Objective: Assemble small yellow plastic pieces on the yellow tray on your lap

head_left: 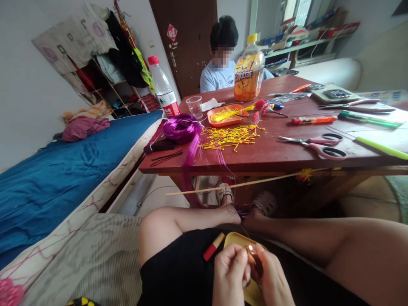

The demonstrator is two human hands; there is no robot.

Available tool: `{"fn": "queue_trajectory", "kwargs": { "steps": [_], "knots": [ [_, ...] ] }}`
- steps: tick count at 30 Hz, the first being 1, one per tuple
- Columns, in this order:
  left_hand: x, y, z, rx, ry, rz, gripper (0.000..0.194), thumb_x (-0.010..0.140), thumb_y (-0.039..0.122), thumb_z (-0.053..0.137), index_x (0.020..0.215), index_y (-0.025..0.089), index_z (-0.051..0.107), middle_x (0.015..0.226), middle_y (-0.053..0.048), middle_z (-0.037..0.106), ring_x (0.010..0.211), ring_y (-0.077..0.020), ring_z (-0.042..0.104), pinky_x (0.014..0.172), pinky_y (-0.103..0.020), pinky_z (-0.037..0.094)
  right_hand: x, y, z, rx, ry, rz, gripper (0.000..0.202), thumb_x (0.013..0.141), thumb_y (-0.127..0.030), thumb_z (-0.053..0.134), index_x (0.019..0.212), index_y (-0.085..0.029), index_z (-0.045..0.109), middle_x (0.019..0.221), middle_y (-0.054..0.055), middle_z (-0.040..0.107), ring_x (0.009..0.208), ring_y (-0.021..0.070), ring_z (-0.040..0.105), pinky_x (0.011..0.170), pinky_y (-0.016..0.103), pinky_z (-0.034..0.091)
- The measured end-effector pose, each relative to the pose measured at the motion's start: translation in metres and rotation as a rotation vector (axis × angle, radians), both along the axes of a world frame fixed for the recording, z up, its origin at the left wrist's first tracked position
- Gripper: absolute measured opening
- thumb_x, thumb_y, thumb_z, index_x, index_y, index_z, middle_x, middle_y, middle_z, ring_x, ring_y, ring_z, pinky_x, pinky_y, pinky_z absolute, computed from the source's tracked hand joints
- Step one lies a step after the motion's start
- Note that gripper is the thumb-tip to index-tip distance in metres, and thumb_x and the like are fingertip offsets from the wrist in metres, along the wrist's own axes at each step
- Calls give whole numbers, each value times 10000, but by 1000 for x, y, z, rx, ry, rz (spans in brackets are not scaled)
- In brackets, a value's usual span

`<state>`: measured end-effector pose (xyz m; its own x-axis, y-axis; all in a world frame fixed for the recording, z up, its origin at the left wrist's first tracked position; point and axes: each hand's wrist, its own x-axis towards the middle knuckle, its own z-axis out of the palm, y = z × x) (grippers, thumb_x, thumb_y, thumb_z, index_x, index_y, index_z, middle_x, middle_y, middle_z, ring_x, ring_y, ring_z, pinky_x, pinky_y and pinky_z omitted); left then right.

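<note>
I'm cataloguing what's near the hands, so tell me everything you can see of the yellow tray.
The yellow tray looks shallow, with rounded corners and a low rim; it could be smooth plastic. It lies on the black cloth over the person's lap, largely hidden by the left hand and right hand. A red-and-gold tube lies beside its left edge. Whether the hands touch it cannot be told.
</note>
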<state>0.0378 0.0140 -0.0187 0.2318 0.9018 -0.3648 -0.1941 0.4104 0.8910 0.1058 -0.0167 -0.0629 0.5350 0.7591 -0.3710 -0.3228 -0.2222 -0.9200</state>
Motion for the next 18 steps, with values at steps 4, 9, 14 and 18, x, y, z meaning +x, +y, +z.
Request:
{"fn": "queue_trajectory", "kwargs": {
  "steps": [4,9,14,18],
  "knots": [
    [1,-1,0,-16,-11,7,416,676,531,640,555,159,499,407,89,322,386,-41,212,419,-211,144,-1,-2,-6,20,-28,8,486,703,-626,538,823,-170,655,803,61,673,757,207,618,617,244,516],
    [0,0,-1,-21,-19,2,436,667,552,637,545,161,490,399,92,305,382,-40,203,418,-216,138,10,-1,-17,47,-47,43,503,652,-647,574,817,-181,668,784,59,686,749,216,627,634,259,525],
    [0,0,0,-28,-17,2,445,663,566,633,547,165,480,398,94,300,379,-39,192,419,-222,134,13,0,-19,54,-45,76,516,600,-652,616,787,-175,674,745,57,688,718,217,630,605,257,525],
    [1,1,-1,-44,-26,8,452,651,566,643,537,166,466,397,93,300,377,-37,192,421,-222,133,4,0,-12,10,-3,13,519,687,-647,536,814,-160,664,795,72,689,745,216,637,606,256,524]
  ]
}}
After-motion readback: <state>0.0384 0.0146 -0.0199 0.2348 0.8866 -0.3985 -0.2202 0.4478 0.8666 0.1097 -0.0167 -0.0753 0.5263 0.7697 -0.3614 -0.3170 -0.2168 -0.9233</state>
